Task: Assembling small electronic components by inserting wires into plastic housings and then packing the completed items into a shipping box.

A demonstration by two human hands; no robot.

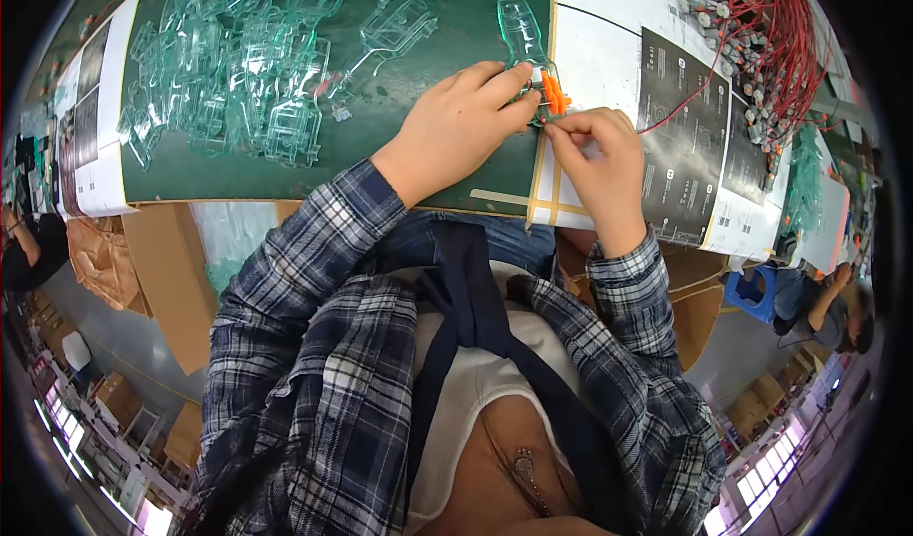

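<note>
A clear green-tinted plastic shell [518, 30] lies at the right edge of the green work surface. My left hand [455, 125] is closed on it, with fingers over its lower part. An orange plastic piece [553, 92] sits in the shell beside those fingertips. Close to the shell's near end, my right hand [599, 155] is closed in a pinch of thumb and forefinger. A thin red wire [677, 111] runs from behind that hand toward the right; its end at the fingertips is too small to make out clearly.
Many similar clear shells [252, 70] are heaped at the left of the green table [380, 170]. At the far right lies a bundle of red wires [794, 22] with small metal parts. Printed sheets [680, 146] cover the table's right side. A cardboard box [166, 270] stands below.
</note>
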